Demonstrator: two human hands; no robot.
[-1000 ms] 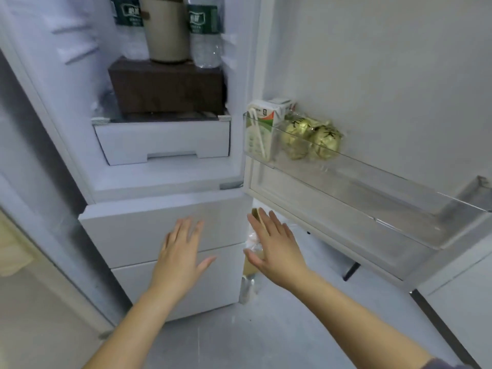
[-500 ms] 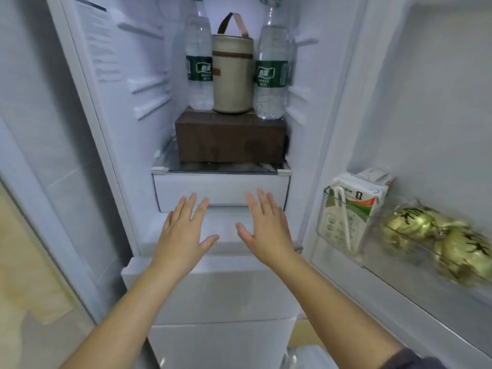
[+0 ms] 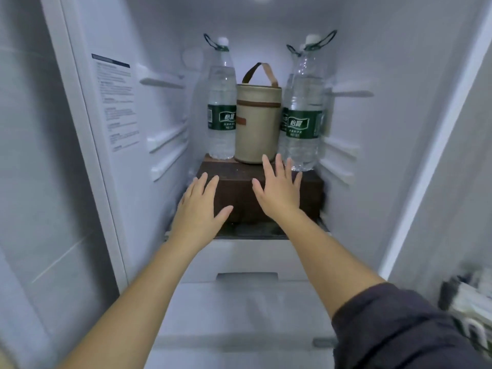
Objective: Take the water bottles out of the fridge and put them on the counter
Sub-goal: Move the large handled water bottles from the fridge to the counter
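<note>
Inside the open fridge, clear water bottles with green labels stand on a dark brown box [image 3: 239, 206]. One bottle [image 3: 221, 107] is on the left. Another bottle [image 3: 304, 113] is on the right, with a third bottle [image 3: 285, 115] partly hidden behind it. Each has a dark carry loop at the cap. My left hand [image 3: 199, 209] is open, fingers spread, in front of the box's left end. My right hand [image 3: 278, 190] is open too, its fingertips just below and in front of the right bottle, touching nothing.
A beige cylindrical bag [image 3: 257, 123] with a brown strap stands between the bottles. White shelf rails [image 3: 166, 139] line both fridge walls. A white drawer [image 3: 247, 262] sits below the glass shelf. The door bin [image 3: 468, 310] with a carton is at the lower right.
My view has tilted up from the lower drawers and floor into the fridge compartment. Both open hands have risen and reached forward, from in front of the drawers to the brown box.
</note>
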